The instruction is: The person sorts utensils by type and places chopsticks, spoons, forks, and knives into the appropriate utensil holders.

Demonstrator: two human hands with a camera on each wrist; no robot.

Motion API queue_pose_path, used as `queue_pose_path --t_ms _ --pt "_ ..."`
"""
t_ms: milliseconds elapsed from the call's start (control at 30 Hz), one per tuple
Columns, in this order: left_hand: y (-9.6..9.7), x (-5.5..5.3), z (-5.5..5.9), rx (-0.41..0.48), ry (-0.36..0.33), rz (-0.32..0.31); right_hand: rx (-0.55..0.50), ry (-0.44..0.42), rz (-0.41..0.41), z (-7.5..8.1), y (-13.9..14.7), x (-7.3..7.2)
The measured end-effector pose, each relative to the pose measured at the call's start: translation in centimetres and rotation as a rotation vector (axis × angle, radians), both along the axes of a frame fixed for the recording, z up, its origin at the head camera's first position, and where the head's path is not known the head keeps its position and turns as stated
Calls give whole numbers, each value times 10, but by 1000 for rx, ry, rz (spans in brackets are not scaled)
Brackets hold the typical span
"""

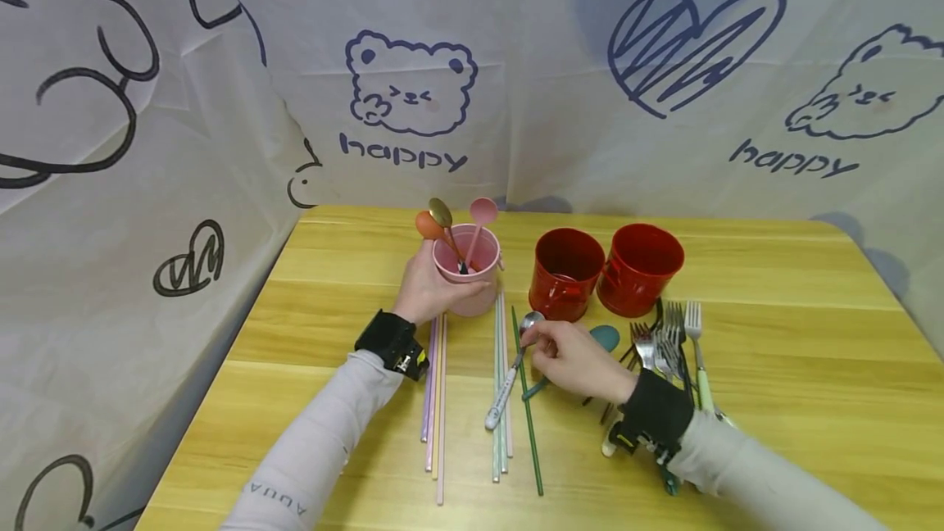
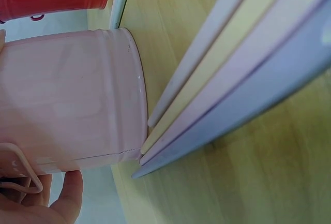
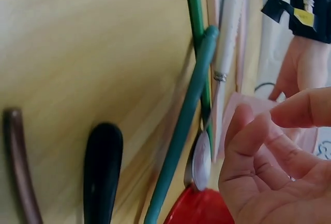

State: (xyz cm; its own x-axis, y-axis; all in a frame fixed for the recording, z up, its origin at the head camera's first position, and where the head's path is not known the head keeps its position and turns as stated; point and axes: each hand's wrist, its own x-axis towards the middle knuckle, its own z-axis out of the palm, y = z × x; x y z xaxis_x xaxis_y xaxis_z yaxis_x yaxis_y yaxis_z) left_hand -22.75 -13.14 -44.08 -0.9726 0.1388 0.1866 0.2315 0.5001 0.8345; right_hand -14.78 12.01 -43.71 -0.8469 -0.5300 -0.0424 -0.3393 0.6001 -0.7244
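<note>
My left hand (image 1: 431, 289) grips a small pink bucket (image 1: 478, 301), thumb across its near side. Out of the bucket stand an orange spoon (image 1: 428, 225), a gold spoon (image 1: 440, 212) and a pink spoon (image 1: 483, 211). My right hand (image 1: 578, 359) hovers by the neck of a metal spoon with a white patterned handle (image 1: 501, 400). In the right wrist view its fingers are loosely bent, apart from that spoon's bowl (image 3: 201, 162), with nothing seen between them. The spoon lies across a green chopstick (image 1: 533, 441). A teal spoon (image 1: 605, 338) lies partly under the right hand.
Two red buckets (image 1: 558, 297) (image 1: 630, 297) stand right of the pink one. Pastel chopsticks (image 1: 441, 433) lie below the pink bucket, with pale green and pink ones (image 1: 497, 441) further right. Several forks (image 1: 693, 322) are heaped beside the right wrist. A printed cloth (image 1: 546, 121) hangs behind the table.
</note>
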Motion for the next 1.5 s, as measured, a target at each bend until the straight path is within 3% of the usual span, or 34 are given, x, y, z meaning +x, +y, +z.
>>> queue_pose_path --t_ms 233,633,1133,1500 --pt "0 1 1 -7 -10 8 63 19 27 -3 -11 -1" --pt "0 1 0 -11 -4 7 121 -86 38 -8 -20 -5" --pt "0 1 1 -5 -3 1 124 -128 0 -11 -25 -9" --pt "0 1 0 6 -2 0 40 -19 3 -17 -22 -6"
